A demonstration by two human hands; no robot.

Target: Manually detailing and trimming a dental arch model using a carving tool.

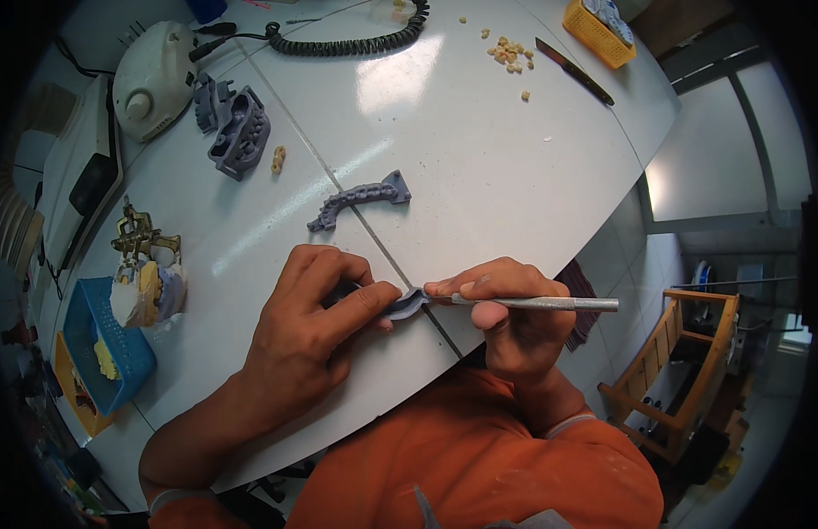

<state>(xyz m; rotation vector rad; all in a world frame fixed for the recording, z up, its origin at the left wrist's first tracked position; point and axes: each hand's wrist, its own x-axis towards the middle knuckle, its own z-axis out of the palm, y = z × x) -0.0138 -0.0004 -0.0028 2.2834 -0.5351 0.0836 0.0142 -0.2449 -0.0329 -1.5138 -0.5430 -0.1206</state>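
- While lying at the near edge of the white table (479, 176), the grey curved dental model piece (407, 304) is being pinched by the left hand (316, 331).
- Right hand (506, 317) fingers are clamping a slim silver metal hand tool (550, 303), its tip touching the piece.
- Another grey dental arch (360, 198) is lying farther back.
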